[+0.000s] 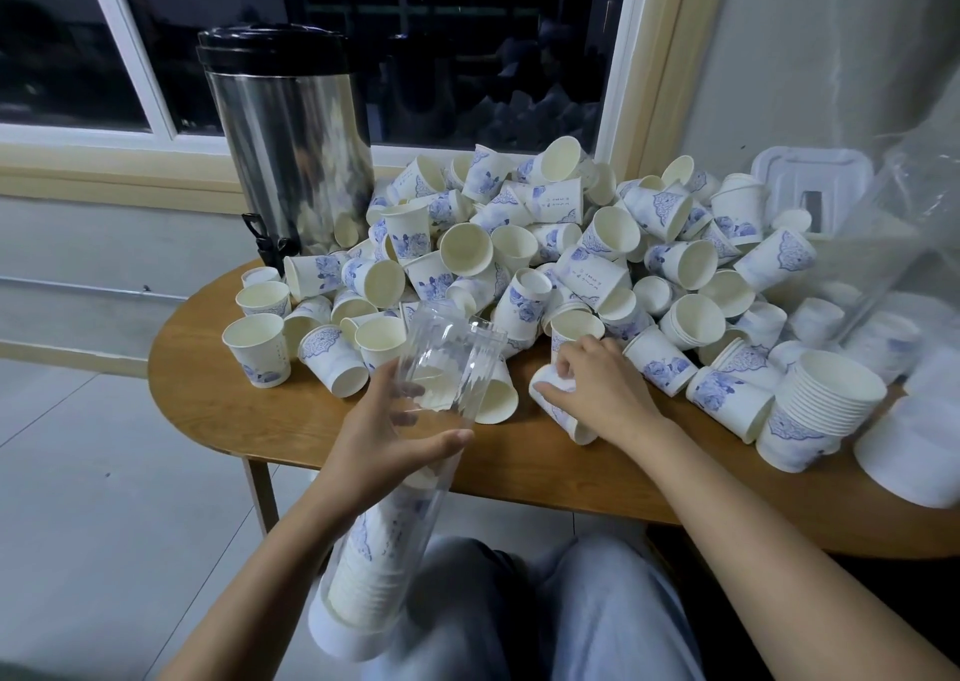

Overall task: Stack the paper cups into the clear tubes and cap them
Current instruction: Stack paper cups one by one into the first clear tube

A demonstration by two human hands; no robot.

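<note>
The clear tube (pixel 457 355) is gripped around its middle by the left hand (pixel 384 446), thumb across the near side and fingers curled behind, and is held tilted with its open mouth raised toward the table (pixel 519 467) and its lower end down by the person's lap. A paper cup (pixel 565 419) lying on its side at the near edge of the pile is pinched by the right hand (pixel 602 389), the fingers curled over its base end; it is not yet lifted clear of the wood. Inside the tube a nested stack of cups (pixel 363 576) is seen filling the lower part, while the upper part, from the left hand to the mouth, is seen to be unfilled. The tube is therefore judged partly loaded, and no cap is fitted on its open end. Beyond the hands, a large heap of loose cups (pixel 519 243) is spread over most of the table, so the greater share of the work is judged to remain. To the right a short nested stack (pixel 826 405) is stood upright, outside any tube. A steel urn (pixel 296 160) is placed at the back left, and a clear plastic bag (pixel 904 202) is seen at the far right. No finished, capped tube can be made out.
</note>
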